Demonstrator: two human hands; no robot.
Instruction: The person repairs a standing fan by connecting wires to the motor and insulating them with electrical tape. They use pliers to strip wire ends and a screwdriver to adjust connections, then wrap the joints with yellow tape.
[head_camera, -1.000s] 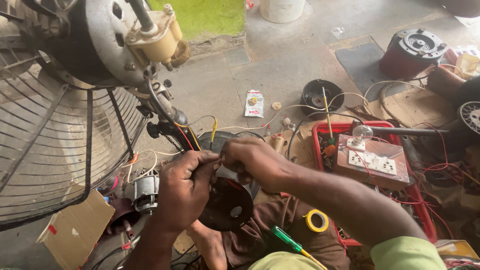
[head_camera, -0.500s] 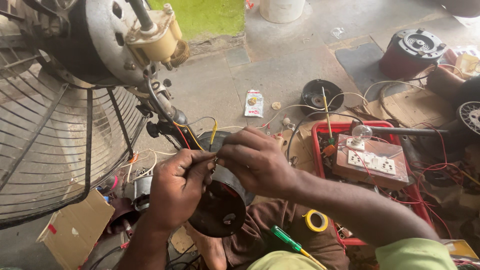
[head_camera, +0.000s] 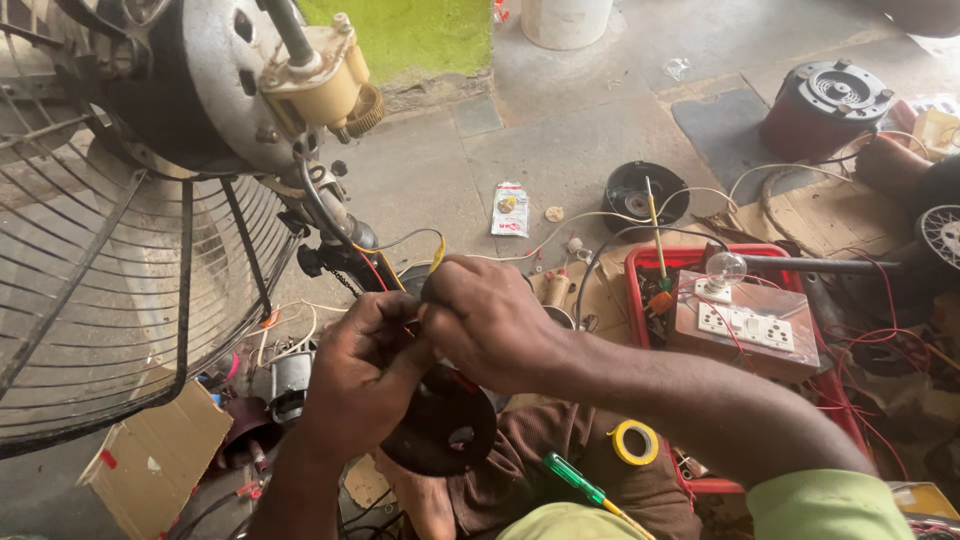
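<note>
Black round motor cover sits on my lap beneath both hands; my left hand and right hand pinch closed on thin red wires below the pedestal fan motor

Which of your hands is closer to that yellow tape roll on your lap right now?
Right. The right hand is up and left of the yellow tape roll, apart from it; the left hand sits farther left, beyond the black round part.

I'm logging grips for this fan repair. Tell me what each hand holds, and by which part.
Both hands, left hand and right hand, pinch the thin wires from the fan motor at their loose ends; the exact grip is hidden.
</note>
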